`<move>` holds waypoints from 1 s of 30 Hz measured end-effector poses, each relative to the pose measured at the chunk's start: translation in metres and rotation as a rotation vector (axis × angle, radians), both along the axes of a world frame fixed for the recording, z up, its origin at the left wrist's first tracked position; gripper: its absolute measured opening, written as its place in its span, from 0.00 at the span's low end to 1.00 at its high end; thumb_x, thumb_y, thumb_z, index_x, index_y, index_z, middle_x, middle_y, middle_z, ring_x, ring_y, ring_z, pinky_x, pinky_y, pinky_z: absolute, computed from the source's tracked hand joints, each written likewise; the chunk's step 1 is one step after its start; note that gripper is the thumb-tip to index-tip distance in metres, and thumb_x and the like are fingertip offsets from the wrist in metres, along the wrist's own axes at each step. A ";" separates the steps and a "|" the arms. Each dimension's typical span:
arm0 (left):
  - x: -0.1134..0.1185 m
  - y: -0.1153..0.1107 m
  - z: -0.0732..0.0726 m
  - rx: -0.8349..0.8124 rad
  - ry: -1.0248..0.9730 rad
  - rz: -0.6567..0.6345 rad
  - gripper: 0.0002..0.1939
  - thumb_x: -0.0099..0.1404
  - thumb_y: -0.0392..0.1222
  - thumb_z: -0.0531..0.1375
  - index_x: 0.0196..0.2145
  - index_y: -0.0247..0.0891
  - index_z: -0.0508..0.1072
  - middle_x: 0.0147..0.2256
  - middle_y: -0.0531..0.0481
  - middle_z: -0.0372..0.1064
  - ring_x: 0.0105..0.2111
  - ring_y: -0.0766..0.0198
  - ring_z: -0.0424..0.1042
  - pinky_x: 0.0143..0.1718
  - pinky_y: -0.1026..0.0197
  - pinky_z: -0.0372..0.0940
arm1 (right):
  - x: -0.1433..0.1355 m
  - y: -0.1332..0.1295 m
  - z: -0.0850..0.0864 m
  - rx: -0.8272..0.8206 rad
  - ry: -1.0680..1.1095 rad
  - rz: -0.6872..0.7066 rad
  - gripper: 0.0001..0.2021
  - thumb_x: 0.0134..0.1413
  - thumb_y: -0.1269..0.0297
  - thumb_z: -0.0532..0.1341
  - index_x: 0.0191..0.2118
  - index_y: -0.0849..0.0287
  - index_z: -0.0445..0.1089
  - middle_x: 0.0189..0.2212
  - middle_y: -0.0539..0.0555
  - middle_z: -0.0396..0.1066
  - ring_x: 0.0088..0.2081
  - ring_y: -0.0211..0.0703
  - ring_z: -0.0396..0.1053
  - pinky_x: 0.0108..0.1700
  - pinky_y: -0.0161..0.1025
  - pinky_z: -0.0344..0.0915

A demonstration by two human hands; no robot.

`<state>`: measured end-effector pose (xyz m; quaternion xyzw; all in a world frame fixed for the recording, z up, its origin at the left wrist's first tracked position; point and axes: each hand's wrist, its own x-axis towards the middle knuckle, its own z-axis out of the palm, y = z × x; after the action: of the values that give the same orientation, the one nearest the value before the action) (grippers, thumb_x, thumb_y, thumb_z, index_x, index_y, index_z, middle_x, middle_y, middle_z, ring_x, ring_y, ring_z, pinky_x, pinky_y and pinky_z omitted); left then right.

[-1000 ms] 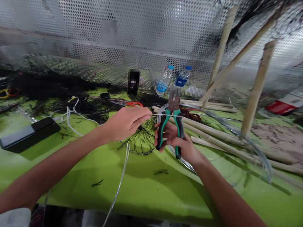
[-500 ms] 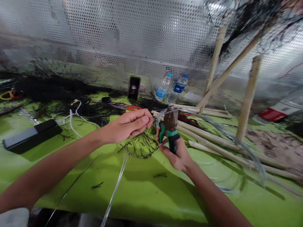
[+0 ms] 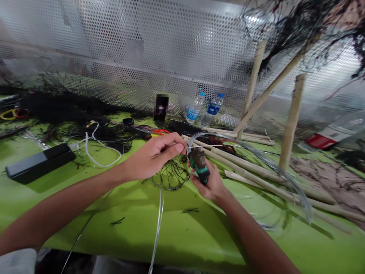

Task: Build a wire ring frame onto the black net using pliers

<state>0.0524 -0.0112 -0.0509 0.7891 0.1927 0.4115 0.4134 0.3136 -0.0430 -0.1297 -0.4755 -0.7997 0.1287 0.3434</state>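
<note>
My left hand (image 3: 159,154) pinches a thin wire (image 3: 209,146) near the middle of the view; the wire's end points right. My right hand (image 3: 209,180) is wrapped round the green and black handles of pliers (image 3: 199,164), whose dark, rusty-looking head is just below the wire. Between and below the hands lies a round dark wire frame (image 3: 171,176) on the green table. A coil of clear wire (image 3: 265,160) arcs from beside my right hand toward the right. A pair of pale strands (image 3: 158,228) runs down from the frame over the front edge.
Bamboo sticks (image 3: 251,171) lie on the right, with upright ones behind. Two water bottles (image 3: 213,109) stand near the perforated metal sheet (image 3: 171,49). A power bank (image 3: 40,161) with a white cable (image 3: 89,152) lies left, before dark fibres (image 3: 62,108).
The pliers have dropped and tilted, their head moving from above the wire to below it. My left hand has shifted slightly right. The pale strands at the front have swung right.
</note>
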 end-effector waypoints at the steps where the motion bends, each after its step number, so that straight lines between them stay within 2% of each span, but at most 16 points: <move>1: -0.001 0.000 0.000 0.026 0.014 0.021 0.14 0.79 0.50 0.55 0.42 0.40 0.74 0.30 0.56 0.62 0.25 0.71 0.57 0.27 0.66 0.56 | -0.001 -0.001 0.000 0.007 -0.001 0.002 0.26 0.48 0.63 0.65 0.56 0.53 0.68 0.42 0.59 0.77 0.40 0.60 0.75 0.47 0.54 0.70; 4: -0.003 0.003 0.002 0.157 0.088 0.141 0.13 0.79 0.48 0.53 0.41 0.40 0.73 0.27 0.57 0.63 0.25 0.70 0.60 0.27 0.66 0.57 | -0.004 -0.004 -0.001 -0.019 0.015 0.005 0.26 0.49 0.63 0.65 0.57 0.52 0.68 0.42 0.59 0.77 0.39 0.59 0.76 0.45 0.52 0.71; 8: -0.011 0.003 0.010 0.499 0.224 0.455 0.10 0.79 0.43 0.54 0.41 0.39 0.74 0.25 0.58 0.67 0.23 0.71 0.62 0.28 0.64 0.55 | -0.011 -0.008 -0.006 -0.086 0.062 0.017 0.24 0.52 0.63 0.65 0.56 0.52 0.69 0.39 0.56 0.77 0.36 0.55 0.75 0.40 0.49 0.72; 10: -0.015 -0.002 0.016 0.629 0.286 0.584 0.11 0.79 0.42 0.53 0.42 0.39 0.74 0.26 0.57 0.70 0.23 0.70 0.64 0.28 0.63 0.55 | -0.015 -0.008 -0.009 -0.109 0.093 0.025 0.23 0.54 0.64 0.65 0.56 0.52 0.69 0.39 0.55 0.77 0.36 0.54 0.75 0.38 0.48 0.72; 13: -0.018 -0.015 0.023 0.737 0.366 0.695 0.11 0.80 0.41 0.52 0.43 0.39 0.73 0.28 0.57 0.73 0.24 0.70 0.66 0.27 0.64 0.55 | -0.020 -0.008 -0.013 -0.123 0.145 0.033 0.22 0.56 0.67 0.64 0.57 0.53 0.68 0.39 0.55 0.77 0.37 0.53 0.76 0.39 0.47 0.73; 19: -0.014 -0.035 0.028 0.886 0.364 0.763 0.11 0.80 0.38 0.52 0.40 0.41 0.72 0.31 0.59 0.78 0.23 0.71 0.73 0.23 0.63 0.55 | -0.036 -0.017 -0.012 -0.081 0.241 0.043 0.24 0.53 0.67 0.66 0.57 0.51 0.69 0.40 0.56 0.76 0.45 0.59 0.76 0.46 0.53 0.75; 24: -0.016 -0.041 0.030 0.933 0.350 0.797 0.10 0.76 0.32 0.55 0.38 0.42 0.72 0.37 0.57 0.81 0.24 0.69 0.75 0.21 0.61 0.55 | -0.052 -0.028 -0.007 -0.062 0.328 0.090 0.20 0.56 0.71 0.62 0.55 0.51 0.70 0.46 0.56 0.74 0.41 0.52 0.77 0.41 0.47 0.78; 30: -0.011 -0.043 0.021 0.954 0.413 0.783 0.07 0.73 0.32 0.58 0.40 0.43 0.73 0.35 0.59 0.80 0.20 0.66 0.72 0.19 0.57 0.53 | -0.058 -0.032 0.000 -0.005 0.370 0.100 0.20 0.57 0.74 0.59 0.53 0.50 0.71 0.48 0.55 0.74 0.42 0.50 0.77 0.41 0.46 0.77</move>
<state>0.0410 -0.0542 -0.0296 0.8203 0.3375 0.4121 -0.2083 0.2557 -0.0753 -0.1298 -0.4042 -0.7453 0.2329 0.4764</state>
